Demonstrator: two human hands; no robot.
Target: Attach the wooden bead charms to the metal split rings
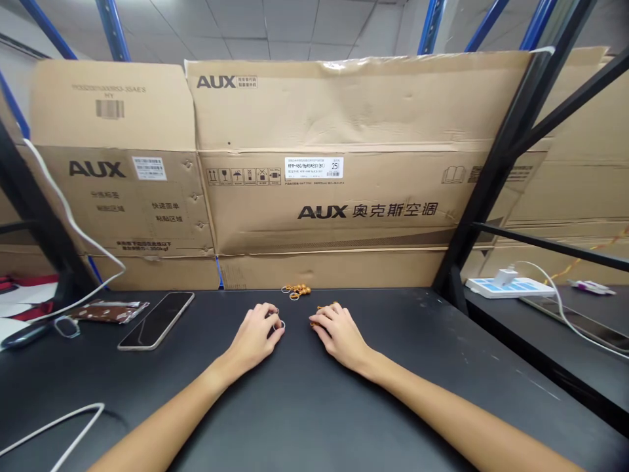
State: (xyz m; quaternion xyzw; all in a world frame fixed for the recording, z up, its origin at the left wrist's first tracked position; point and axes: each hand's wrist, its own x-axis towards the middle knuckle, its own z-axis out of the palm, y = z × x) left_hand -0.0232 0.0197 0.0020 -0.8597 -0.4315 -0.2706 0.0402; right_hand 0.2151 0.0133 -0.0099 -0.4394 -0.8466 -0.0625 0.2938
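I am seeing the left hand (255,337) resting palm-down on the black table (304,406), fingers curled around a metal ring (278,323). Right hand (339,334) fingers are closing on amber beads (314,321). 1 more bead cluster (296,289) is lying just beyond.

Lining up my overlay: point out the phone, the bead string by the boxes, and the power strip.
phone (156,320), head view, middle of its dark screen.
bead string (296,290), head view, on the orange beads.
power strip (511,286), head view, its white top.
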